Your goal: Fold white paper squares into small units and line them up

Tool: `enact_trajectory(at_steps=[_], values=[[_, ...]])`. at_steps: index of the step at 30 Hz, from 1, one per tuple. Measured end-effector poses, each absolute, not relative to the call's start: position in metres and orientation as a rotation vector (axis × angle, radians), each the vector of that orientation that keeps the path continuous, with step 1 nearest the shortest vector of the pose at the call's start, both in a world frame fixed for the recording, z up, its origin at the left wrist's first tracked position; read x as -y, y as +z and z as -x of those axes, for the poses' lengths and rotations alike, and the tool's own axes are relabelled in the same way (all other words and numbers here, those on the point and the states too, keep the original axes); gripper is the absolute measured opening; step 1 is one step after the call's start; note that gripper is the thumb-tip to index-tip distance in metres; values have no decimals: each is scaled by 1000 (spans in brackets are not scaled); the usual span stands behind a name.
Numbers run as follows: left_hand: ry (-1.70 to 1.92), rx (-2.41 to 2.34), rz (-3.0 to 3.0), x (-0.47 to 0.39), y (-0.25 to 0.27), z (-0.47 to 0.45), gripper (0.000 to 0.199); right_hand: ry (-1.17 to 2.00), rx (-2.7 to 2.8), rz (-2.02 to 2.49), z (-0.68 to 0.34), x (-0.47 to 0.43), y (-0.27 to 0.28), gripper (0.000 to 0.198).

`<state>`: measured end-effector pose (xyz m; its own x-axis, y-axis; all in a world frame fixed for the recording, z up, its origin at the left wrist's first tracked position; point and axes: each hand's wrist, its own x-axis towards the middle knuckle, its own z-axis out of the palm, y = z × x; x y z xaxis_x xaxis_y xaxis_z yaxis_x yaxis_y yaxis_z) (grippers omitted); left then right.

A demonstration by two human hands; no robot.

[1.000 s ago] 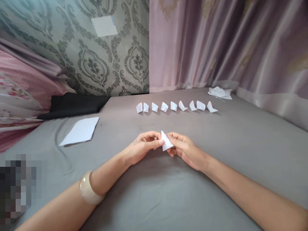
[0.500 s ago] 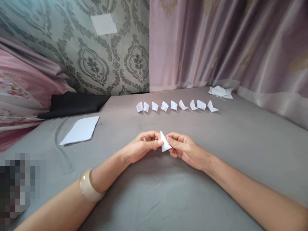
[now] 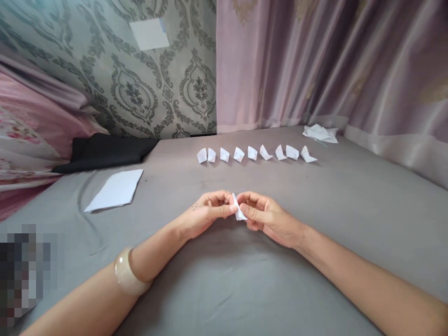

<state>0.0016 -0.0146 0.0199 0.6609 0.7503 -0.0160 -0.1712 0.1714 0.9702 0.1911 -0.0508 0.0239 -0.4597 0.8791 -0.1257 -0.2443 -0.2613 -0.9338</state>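
Observation:
Between my hands, just above the grey sheet, is a small piece of folded white paper, narrow and pointed at the top. My left hand pinches its left side, thumb in front and fingers behind. On the other side my right hand grips the lower right edge between thumb and fingers. The fingers cover part of the paper. Beyond the hands stands a row of several small folded paper pieces, angular and white.
At the left lies a stack of white paper sheets, with a folded black cloth behind it. More loose white paper rests at the back right by the pink curtain. A grey sheet covers the surface.
The folded paper has turned and narrowed, showing more of its edge. My right thumb has shifted slightly left, closer to my left thumb. The row behind is unchanged.

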Motion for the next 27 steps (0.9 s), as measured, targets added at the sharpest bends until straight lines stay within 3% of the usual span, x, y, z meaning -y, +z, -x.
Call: enact_trajectory(at_steps=[8,17,27], values=[[650,-542,-1235,15,21,-1,15,1939,1177,833,-194,49,29,27],[593,-536,-1176,16,24,0,17,2314,1203,767,-209,43,27,27],[583,-554,-1133,16,22,-1,21,2013,1306,954,-207,43,26,36]])
